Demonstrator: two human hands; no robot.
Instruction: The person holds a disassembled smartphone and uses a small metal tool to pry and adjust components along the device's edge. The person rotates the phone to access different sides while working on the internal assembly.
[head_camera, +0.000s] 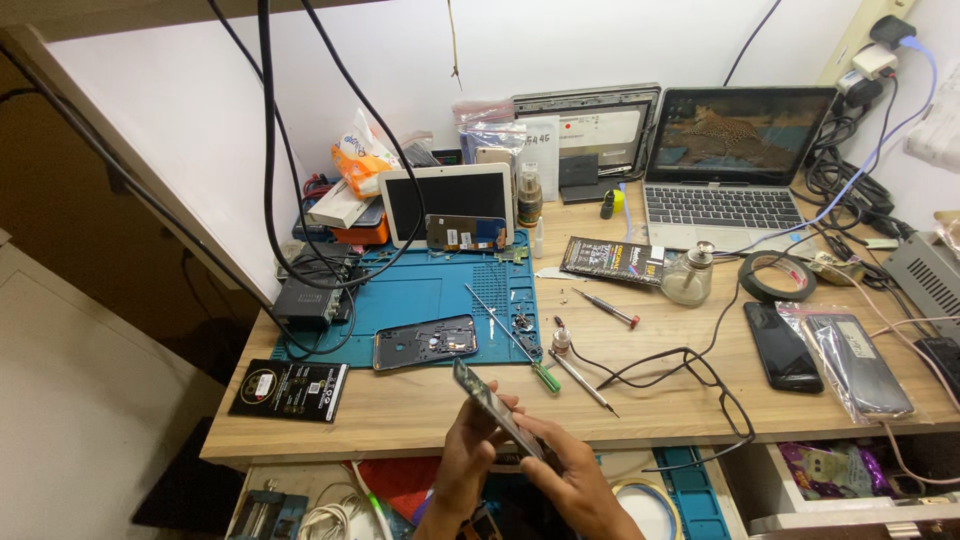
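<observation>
Both hands meet at the bottom centre, in front of the wooden desk's (400, 410) near edge. My left hand (468, 455) and my right hand (572, 478) together grip a thin phone part (492, 405), held edge-on and tilted up to the left. On the blue work mat (420, 300) just beyond lies an open phone frame (425, 342). A green-handled screwdriver (512, 340) and a second thin tool (583, 382) lie to its right.
A white tablet (447, 205) leans at the mat's far edge. An open laptop (725, 170) stands at the back right. A glass bottle (688, 275), tape roll (778, 277), black phone (782, 345), bagged phone (858, 365) and eyeglasses (715, 385) lie to the right. Cables hang on the left.
</observation>
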